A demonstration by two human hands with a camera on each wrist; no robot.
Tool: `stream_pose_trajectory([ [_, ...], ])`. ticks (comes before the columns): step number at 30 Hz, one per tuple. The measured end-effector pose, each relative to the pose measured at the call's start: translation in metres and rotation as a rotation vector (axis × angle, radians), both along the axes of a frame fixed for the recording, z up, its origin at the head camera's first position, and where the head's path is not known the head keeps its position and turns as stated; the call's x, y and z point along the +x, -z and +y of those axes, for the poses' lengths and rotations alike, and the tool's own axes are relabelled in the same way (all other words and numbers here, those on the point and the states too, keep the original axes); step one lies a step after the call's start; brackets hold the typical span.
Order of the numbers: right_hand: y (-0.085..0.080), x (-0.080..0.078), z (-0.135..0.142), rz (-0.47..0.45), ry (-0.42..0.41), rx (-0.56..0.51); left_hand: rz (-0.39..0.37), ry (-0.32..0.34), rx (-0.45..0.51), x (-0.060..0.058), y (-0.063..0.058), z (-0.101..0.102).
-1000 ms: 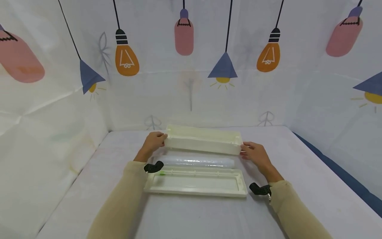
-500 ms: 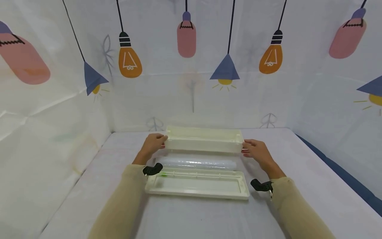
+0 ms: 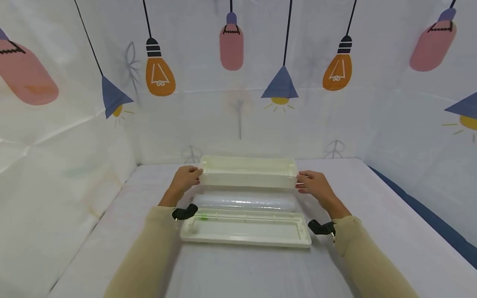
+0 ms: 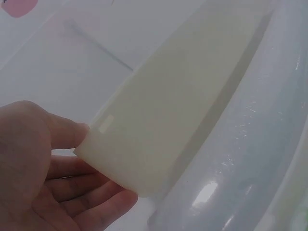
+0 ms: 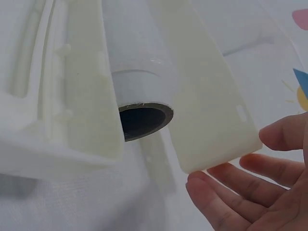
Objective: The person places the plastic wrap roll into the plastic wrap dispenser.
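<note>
A long cream plastic box (image 3: 249, 180) with an open top stands at the back of the table, held at both ends. My left hand (image 3: 183, 180) grips its left end; in the left wrist view the thumb lies at the upper edge and the fingers at the lower corner. At the other end, my right hand (image 3: 316, 186) holds the box with thumb above and fingertips below. In front of the box lies a roll of cling film (image 3: 244, 202), its hollow core (image 5: 144, 120) showing in the right wrist view. Nearest me is a shallow cream lid (image 3: 246, 239).
A small green piece (image 3: 203, 217) sits on the rail along the lid's far edge. The white-covered table (image 3: 246, 273) meets a white cloth wall (image 3: 238, 116) printed with lamps right behind the box. A blue strip (image 3: 421, 207) runs beside the table's right edge.
Both hands have shifted the box a little left and slightly away from the roll. Its right end, lower a second ago, is now more level with the left. Roll and lid stay put.
</note>
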State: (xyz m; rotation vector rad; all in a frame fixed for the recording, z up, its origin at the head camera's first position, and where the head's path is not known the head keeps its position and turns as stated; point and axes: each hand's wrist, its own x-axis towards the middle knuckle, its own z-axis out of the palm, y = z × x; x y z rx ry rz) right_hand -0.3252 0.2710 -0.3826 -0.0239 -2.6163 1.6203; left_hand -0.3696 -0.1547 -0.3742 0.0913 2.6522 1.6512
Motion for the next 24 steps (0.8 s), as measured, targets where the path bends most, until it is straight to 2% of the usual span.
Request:
stream_pose_trajectory([
  [11, -0.009, 0.000, -0.003, -0.007, -0.018, -0.027, 0.014, 0.028, -0.006, 0.004, -0.001, -0.008],
  [18, -0.014, -0.004, -0.007, -0.093, -0.016, -0.135, -0.001, 0.040, 0.035, 0.004, -0.003, -0.018],
  [24, -0.010, -0.005, -0.008, -0.133, -0.018, -0.137, -0.034, 0.082, 0.045, 0.008, 0.001, -0.026],
])
